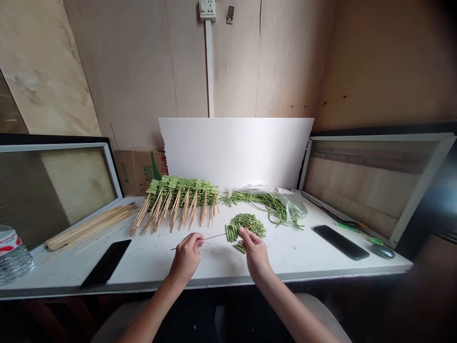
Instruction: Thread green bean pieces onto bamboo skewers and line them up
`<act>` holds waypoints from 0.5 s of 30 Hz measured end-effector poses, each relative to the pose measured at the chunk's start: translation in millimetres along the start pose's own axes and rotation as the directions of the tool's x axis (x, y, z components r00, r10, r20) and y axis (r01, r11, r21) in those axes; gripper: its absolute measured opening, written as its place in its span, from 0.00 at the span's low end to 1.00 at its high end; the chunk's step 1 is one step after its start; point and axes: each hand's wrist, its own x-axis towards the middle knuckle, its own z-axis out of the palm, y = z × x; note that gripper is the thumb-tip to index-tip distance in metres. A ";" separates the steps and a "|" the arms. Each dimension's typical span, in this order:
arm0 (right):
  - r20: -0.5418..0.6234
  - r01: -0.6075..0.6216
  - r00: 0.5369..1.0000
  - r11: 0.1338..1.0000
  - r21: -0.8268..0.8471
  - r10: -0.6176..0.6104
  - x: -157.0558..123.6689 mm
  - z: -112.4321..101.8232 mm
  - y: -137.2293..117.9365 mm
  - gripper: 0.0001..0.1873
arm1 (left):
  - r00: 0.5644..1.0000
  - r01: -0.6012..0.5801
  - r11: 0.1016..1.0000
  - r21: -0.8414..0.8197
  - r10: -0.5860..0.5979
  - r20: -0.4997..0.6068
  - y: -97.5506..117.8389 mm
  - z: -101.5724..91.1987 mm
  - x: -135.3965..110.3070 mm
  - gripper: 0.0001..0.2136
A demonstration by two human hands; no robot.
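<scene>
My left hand [187, 253] is closed round a thin bamboo skewer [214, 236], whose other end points right. Several short green stalk pieces [231, 233], which look like cut garlic scapes, sit side by side on the skewer's right end. My right hand [254, 246] pinches with thumb and fingers at the right side of this row, on a piece partly hidden by the fingertips. Just behind it lies a heap of cut stalk pieces [255, 222]. A few loose pieces [239, 248] rest on the table below the row.
Filled skewers [182, 190] are stacked at the back left, their sticks pointing toward me. Bare skewers [93, 226] lie farther left, near a black phone [106, 264] and a water bottle [14, 257]. Uncut stalks [264, 200], another phone [341, 242] and a mouse [383, 250] occupy the right.
</scene>
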 end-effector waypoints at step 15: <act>0.528 0.547 0.837 0.271 -0.792 -0.146 40.1 -54.2 -40.3 0.10 | 0.991 0.132 0.990 0.057 -0.130 -0.044 -26.1 -15.3 14.0 0.09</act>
